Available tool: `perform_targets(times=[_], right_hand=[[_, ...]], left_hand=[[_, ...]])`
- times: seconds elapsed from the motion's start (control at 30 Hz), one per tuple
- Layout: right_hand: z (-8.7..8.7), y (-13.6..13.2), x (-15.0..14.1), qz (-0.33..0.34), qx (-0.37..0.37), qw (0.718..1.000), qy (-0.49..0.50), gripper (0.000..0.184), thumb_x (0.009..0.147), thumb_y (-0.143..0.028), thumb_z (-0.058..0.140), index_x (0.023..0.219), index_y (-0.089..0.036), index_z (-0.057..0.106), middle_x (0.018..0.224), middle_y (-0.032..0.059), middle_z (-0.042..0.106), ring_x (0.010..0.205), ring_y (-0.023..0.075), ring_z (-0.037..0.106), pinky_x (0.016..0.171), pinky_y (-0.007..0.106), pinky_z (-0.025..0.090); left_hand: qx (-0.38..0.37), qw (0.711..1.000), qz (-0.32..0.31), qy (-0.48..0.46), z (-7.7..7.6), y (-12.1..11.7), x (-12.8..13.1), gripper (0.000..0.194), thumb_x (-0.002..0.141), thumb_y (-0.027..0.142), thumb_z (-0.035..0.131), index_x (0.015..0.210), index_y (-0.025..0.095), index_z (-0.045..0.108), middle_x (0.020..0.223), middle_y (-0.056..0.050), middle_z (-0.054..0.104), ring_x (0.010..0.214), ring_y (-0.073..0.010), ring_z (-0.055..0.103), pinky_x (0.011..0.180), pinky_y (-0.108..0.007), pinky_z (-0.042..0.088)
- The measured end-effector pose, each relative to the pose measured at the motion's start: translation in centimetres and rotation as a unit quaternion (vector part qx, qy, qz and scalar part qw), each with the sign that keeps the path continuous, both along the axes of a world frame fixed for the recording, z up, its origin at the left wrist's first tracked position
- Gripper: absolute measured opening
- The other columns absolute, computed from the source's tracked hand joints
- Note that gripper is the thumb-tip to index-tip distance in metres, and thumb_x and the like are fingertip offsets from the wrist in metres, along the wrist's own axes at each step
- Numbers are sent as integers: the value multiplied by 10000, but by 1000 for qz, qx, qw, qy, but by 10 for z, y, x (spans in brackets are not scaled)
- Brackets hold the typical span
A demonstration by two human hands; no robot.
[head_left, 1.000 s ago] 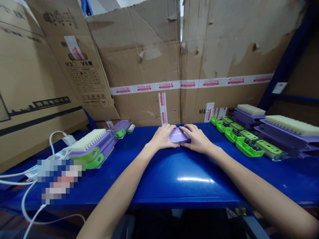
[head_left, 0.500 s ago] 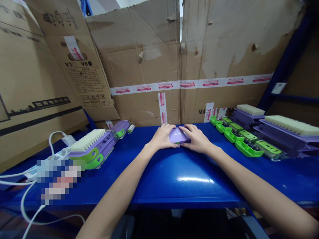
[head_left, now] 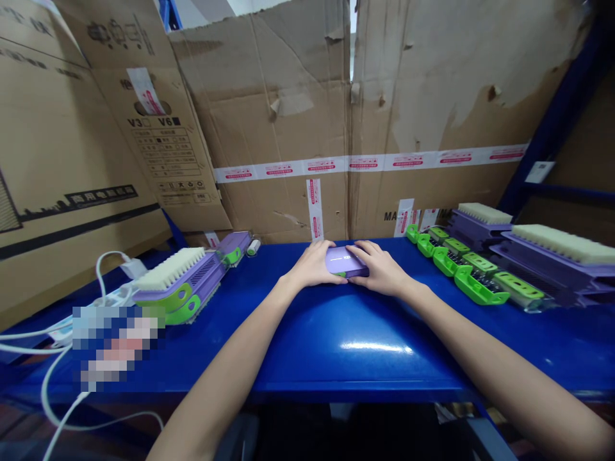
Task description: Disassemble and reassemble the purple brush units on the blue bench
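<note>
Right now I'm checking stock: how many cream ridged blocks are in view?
3: one cream block left of the left hand; right of the right hand, a farther block and a nearer block. Others may be hidden.

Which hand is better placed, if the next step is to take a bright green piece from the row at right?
Probably the right hand: it is nearer to the bright green pieces. The left hand is on the other side of the purple case. Both hands hold this case.
</note>
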State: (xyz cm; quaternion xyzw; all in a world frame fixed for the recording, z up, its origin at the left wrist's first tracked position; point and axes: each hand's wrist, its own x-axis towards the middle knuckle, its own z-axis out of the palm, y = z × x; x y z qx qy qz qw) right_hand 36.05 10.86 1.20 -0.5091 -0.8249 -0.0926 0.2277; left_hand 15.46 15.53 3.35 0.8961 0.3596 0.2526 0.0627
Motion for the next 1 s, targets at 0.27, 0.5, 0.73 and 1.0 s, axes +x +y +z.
perform_targets(times=[0.27, 0.5, 0.73, 1.0], right_hand=[[3, -2, -3, -25, -7, 1000, -13, 681, 770, -487, 612, 1354, -186, 437, 1356, 162, 438, 1234, 313, 402, 922, 457, 432], [2, -2, -2, -18, 0, 1000, -6, 670, 769, -485, 611, 1352, -202, 439, 1350, 163, 441, 1229, 322, 403, 909, 474, 441], [3, -4, -2, -19, -6, 1000, -8, 681, 773, -480, 611, 1359, -184, 431, 1360, 161, 429, 1240, 319, 393, 918, 462, 442], [4, -4, -2, -20, -8, 1000, -9, 670, 772, -472, 613, 1356, -198, 433, 1360, 158, 432, 1236, 321, 397, 918, 473, 441]], left_hand=[[-110, 992, 55, -29, -6, 5, -7, 821, 486, 593, 783, 1135, 158, 530, 1098, -114, 575, 1027, -299, 544, 831, -397, 462], [-112, 992, 52, -38, -9, 6, -8, 824, 475, 621, 776, 1120, 170, 529, 1077, -109, 587, 995, -298, 559, 792, -390, 471], [-108, 993, 42, -37, -9, 6, -7, 820, 480, 617, 777, 1106, 162, 508, 1065, -108, 578, 974, -285, 564, 782, -378, 471], [-116, 991, 45, -39, -10, 4, -7, 811, 495, 598, 777, 1118, 159, 502, 1079, -117, 582, 987, -293, 561, 784, -382, 468]])
